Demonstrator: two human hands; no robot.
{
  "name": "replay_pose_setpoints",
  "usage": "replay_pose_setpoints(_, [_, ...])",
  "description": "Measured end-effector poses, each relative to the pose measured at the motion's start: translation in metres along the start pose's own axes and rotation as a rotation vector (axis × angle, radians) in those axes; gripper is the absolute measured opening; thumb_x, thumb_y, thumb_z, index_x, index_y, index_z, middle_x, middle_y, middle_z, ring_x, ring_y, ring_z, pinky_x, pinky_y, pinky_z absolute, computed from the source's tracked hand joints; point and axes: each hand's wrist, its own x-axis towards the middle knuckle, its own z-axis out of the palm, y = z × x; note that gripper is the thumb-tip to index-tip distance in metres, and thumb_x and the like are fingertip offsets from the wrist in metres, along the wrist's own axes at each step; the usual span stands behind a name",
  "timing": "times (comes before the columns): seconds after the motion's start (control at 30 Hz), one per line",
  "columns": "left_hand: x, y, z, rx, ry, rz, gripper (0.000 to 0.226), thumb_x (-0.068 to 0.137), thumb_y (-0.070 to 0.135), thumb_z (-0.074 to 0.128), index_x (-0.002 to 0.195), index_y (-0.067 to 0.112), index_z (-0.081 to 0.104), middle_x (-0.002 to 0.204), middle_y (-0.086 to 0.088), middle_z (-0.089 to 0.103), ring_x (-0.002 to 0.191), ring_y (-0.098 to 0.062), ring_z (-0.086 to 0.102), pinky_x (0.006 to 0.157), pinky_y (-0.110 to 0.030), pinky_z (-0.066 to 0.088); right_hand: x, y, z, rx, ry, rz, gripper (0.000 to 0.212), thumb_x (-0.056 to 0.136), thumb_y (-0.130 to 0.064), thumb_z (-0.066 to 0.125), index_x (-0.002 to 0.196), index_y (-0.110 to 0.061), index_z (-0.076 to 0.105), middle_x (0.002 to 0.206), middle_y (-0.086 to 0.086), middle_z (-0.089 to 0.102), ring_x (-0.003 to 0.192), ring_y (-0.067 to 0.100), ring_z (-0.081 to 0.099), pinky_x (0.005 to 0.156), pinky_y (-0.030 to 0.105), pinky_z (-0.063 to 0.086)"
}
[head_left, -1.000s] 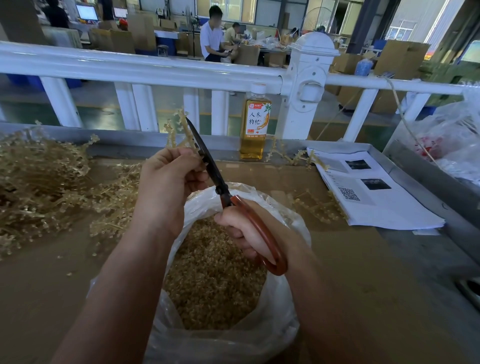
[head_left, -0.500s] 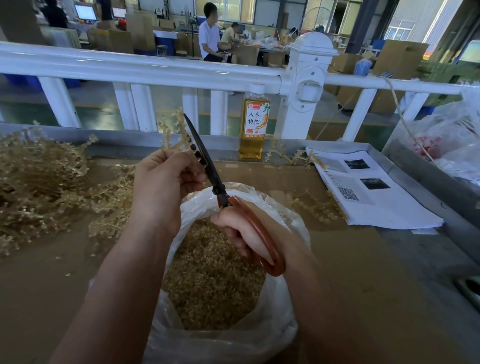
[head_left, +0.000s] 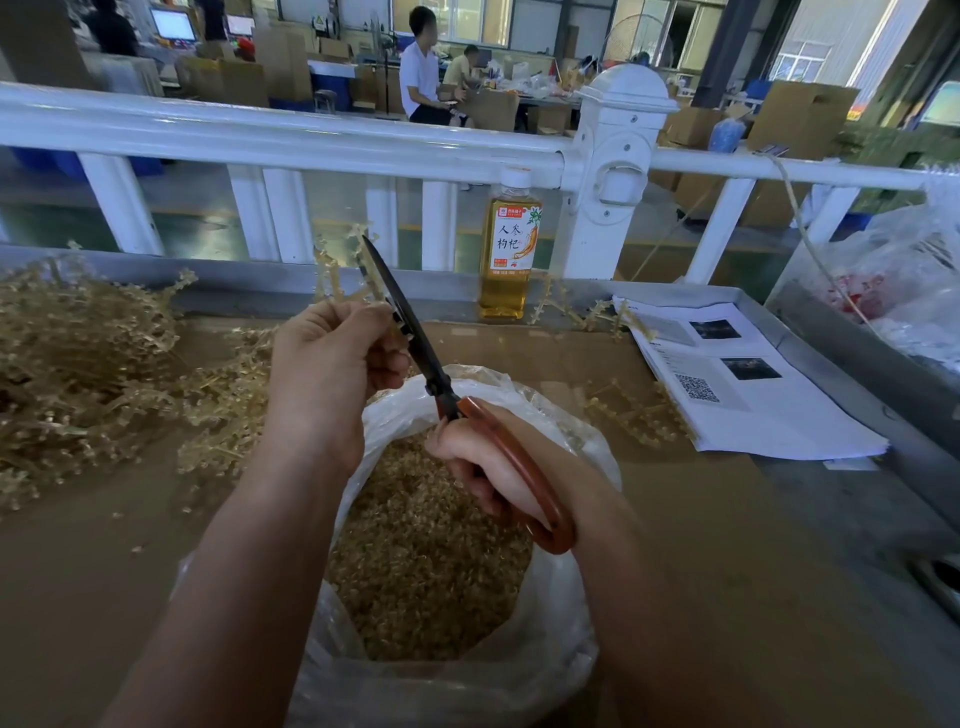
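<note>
My left hand (head_left: 332, 374) pinches a pale tan plastic sprig (head_left: 337, 275) that sticks up above its fingers. My right hand (head_left: 488, 467) grips the red-brown handles of a pair of scissors (head_left: 415, 343); the dark blades point up and left and lie against the sprig beside my left fingers. Both hands hover over an open clear plastic bag (head_left: 566, 639) that holds a heap of small tan cut pieces (head_left: 421, 551).
A large pile of uncut tan sprigs (head_left: 88, 374) covers the left of the brown cardboard tabletop (head_left: 727, 545). A bottle of amber drink (head_left: 506, 249) stands by the white railing (head_left: 311, 140). Printed sheets (head_left: 737, 384) lie at right, with another plastic bag (head_left: 904, 280) beyond.
The scissors and both hands have shifted slightly left and up along the sprig. The bag and the pile have not moved.
</note>
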Motion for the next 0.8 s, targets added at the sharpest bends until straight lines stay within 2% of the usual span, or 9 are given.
replay_pose_setpoints(0.07, [-0.001,0.0,0.0,0.0,-0.004,-0.001,0.017,0.089,0.003,0.053,0.073,0.006,0.054,0.047,0.005,0.058,0.04,-0.008,0.05,0.041,-0.016,0.041,-0.004,0.0,0.0,-0.017,0.001,-0.012,0.034,0.093,-0.019,0.049,0.06,-0.016,0.039,0.054,-0.002,0.039,0.044,0.006,0.039,0.05,0.021,0.029])
replay_pose_setpoints(0.43, [0.001,-0.001,-0.003,-0.048,-0.007,-0.004,0.025,0.091,0.0,0.049,0.067,0.01,0.05,0.045,0.008,0.052,0.04,-0.006,0.045,0.042,-0.017,0.039,-0.001,0.005,0.002,-0.001,-0.015,0.026,0.03,0.093,-0.023,0.049,0.065,-0.017,0.041,0.057,-0.001,0.04,0.046,0.01,0.036,0.05,0.023,0.03])
replay_pose_setpoints(0.63, [-0.005,-0.002,0.004,-0.006,-0.024,-0.005,0.026,0.091,0.001,0.049,0.066,0.011,0.049,0.045,0.007,0.056,0.039,-0.007,0.048,0.041,-0.016,0.04,-0.003,0.004,0.007,0.192,-0.001,0.027,0.03,0.097,-0.011,0.041,0.069,-0.021,0.036,0.063,0.002,0.033,0.053,0.012,0.028,0.05,0.024,0.019])
replay_pose_setpoints(0.8, [-0.006,0.0,0.006,-0.028,-0.042,-0.025,0.025,0.091,0.001,0.048,0.068,0.01,0.05,0.044,0.006,0.056,0.039,-0.007,0.049,0.041,-0.016,0.04,-0.003,0.006,0.006,0.171,0.005,0.013,0.027,0.097,-0.013,0.042,0.071,-0.02,0.038,0.062,0.002,0.034,0.051,0.013,0.028,0.049,0.025,0.019])
